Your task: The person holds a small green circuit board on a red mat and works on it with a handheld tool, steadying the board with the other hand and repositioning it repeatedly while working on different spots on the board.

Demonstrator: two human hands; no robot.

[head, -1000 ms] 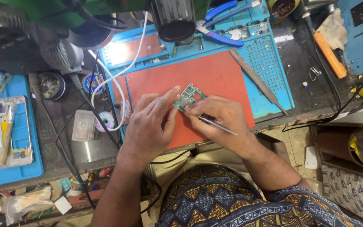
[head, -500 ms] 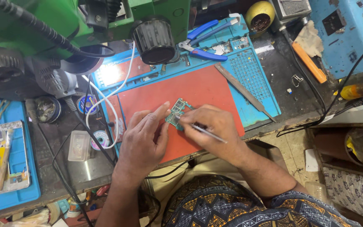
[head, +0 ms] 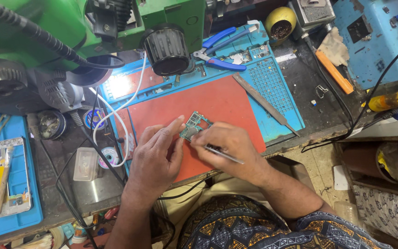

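Note:
A small green circuit board [head: 192,125] lies on the red work mat [head: 222,103]. My left hand [head: 155,154] steadies the board, its fingertips resting on the board's left edge. My right hand [head: 229,146] grips a thin metal tool [head: 224,155] like a pen, and the tip meets the board's lower edge. Both hands sit close together at the mat's front.
A green microscope [head: 116,32] hangs over the bench's back left. Blue-handled pliers [head: 219,46] and a metal file [head: 266,103] lie on the blue mat [head: 272,83]. A phone frame [head: 5,177] sits far left, solder spools [head: 109,157] and a white cable [head: 116,110] beside the mat.
The view has shifted, so the bench sits lower in the picture. My hands stay on the board, with the right hand's tool still at its edge.

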